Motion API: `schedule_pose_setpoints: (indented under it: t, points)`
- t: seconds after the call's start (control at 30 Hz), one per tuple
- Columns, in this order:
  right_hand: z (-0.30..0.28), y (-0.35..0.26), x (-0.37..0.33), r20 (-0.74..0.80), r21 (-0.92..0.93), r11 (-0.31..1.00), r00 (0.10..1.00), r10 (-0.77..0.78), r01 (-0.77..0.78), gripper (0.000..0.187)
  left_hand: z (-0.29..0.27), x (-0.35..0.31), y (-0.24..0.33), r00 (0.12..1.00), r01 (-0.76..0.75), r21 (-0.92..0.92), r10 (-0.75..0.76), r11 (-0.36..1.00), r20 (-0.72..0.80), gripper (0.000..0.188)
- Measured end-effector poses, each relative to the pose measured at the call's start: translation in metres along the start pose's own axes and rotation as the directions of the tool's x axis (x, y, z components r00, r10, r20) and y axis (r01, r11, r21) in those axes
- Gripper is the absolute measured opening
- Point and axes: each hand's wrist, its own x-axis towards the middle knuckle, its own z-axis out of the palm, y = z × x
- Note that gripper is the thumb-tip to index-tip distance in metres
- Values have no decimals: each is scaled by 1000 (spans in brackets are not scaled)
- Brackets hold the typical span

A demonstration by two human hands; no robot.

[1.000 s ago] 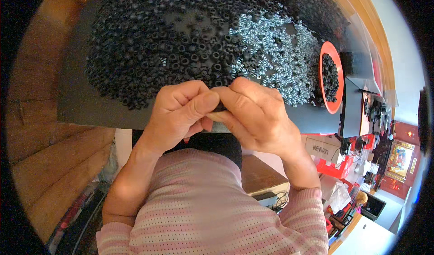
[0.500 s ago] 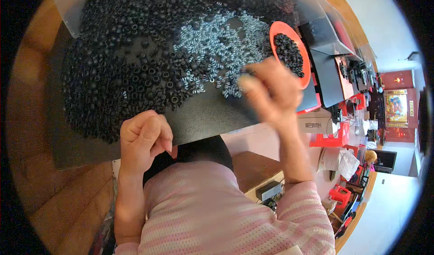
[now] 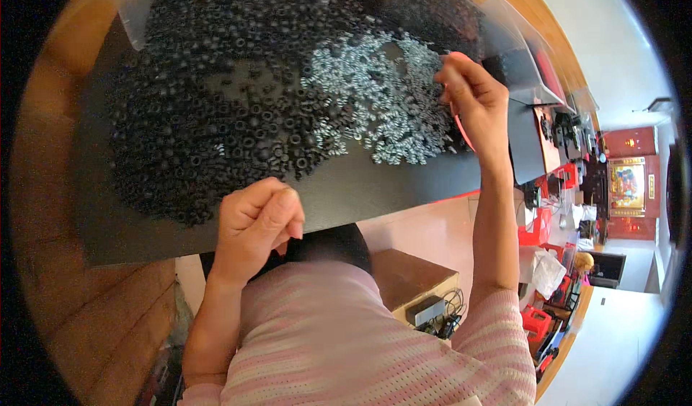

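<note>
My left hand (image 3: pixel 258 222) is curled closed at the table's near edge, thumb over the bent fingers. Whatever it may hold is hidden. At the right, my right hand (image 3: pixel 479 103) is over an orange-red plate (image 3: pixel 462 128), its fingers bent together in a pinch. I cannot make out what is between the fingertips. The hand covers most of the plate and its contents. Small silvery coil-shaped pieces (image 3: pixel 407 128) lie in a heap left of that hand. Farther left spreads a large mass of small black rings (image 3: pixel 252 128).
A dark table top (image 3: pixel 346 190) carries the heaps. Clear plastic panels (image 3: pixel 508 42) stand along the far and right sides. Below the table at the right is a brown box (image 3: pixel 411 273) with a grey device and cables. Red stools (image 3: pixel 535 323) stand farther off.
My right hand has moved right and away from me, from the silvery heap to over the plate. The left hand stays closed by the table edge. The view has shifted slightly.
</note>
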Motion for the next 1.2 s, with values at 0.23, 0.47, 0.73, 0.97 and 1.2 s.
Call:
schedule_pose_setpoints:
  t: [0.23, 0.47, 0.73, 0.97, 1.2]
  points:
    - [118, -43, 38, 414, -229, 746, 756, -507, 625, 22, -1, -3, 3, 997, 71, 9, -71, 997, 18, 30]
    - [175, -50, 60, 504, -351, 644, 717, -482, 680, 23, -2, -2, 10, 997, -34, 90, 28, 995, 70, 27]
    - [173, -67, 56, 628, -332, 608, 650, -429, 722, 24, -8, -1, 4, 991, -78, 190, 55, 979, 126, 27]
    - [180, -61, 60, 646, -369, 547, 630, -431, 752, 12, -7, 2, -3, 985, -135, 172, 113, 976, 130, 28]
    - [170, -57, 56, 644, -430, 537, 664, -381, 725, 18, -5, 1, 0, 989, -116, 183, 97, 976, 112, 28]
